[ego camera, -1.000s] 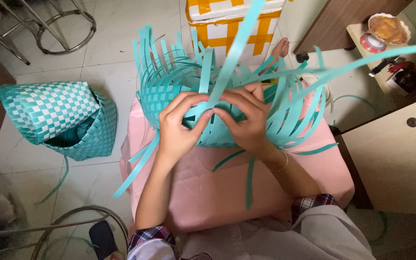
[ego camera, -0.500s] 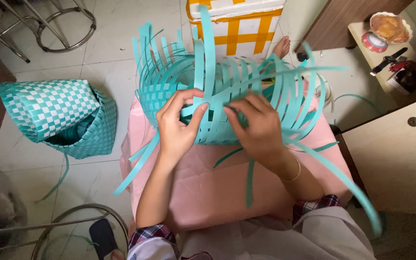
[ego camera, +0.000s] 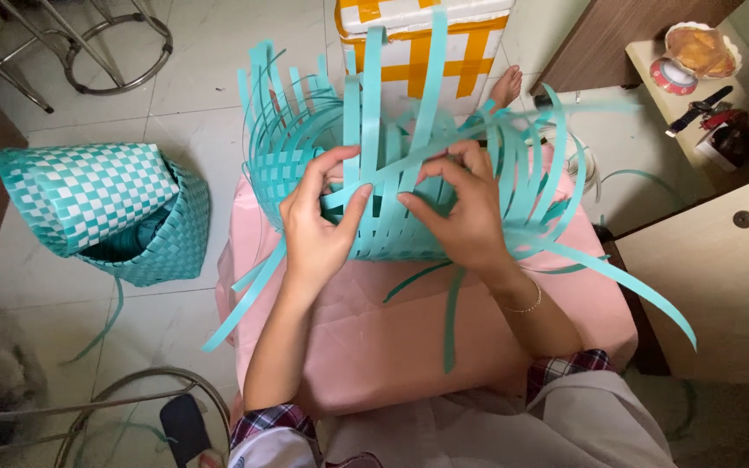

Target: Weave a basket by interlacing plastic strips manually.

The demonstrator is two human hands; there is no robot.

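Head view only. A half-woven basket (ego camera: 392, 221) of flat teal plastic strips is seen lying on its side on a pink board (ego camera: 374, 338), mouth turned away from the wearer toward the yellow-and-white box (ego camera: 422, 43). Its long axis runs away from the camera; loose strip ends (ego camera: 374, 95) fan up and outward, stiff, glossy, ribbon-shaped. Several strips trail down over the pink surface, and one long strip (ego camera: 626, 290) curves off to the right.

The left hand (ego camera: 322, 221) is curled on the woven wall, thumb and forefinger pinched on a strip crossing the weave. The right hand (ego camera: 461, 212) is closed likewise, fingertips pressed on the strips just beside the left; a thin bracelet (ego camera: 522, 303) is worn at the wrist. Exactly which strip is pinched by each hand cannot be told, as the fingers cover the crossing.

A finished basket (ego camera: 106, 212), teal-and-white checked, is tipped over on the tiled floor to the left, well apart. A metal stool frame (ego camera: 106, 43) is cut off at the top left. A bare foot (ego camera: 506, 85) is seen by the box. A shelf (ego camera: 695, 87) with small items at the top right is too small to make out. The near base of the basket is hidden by the hands.
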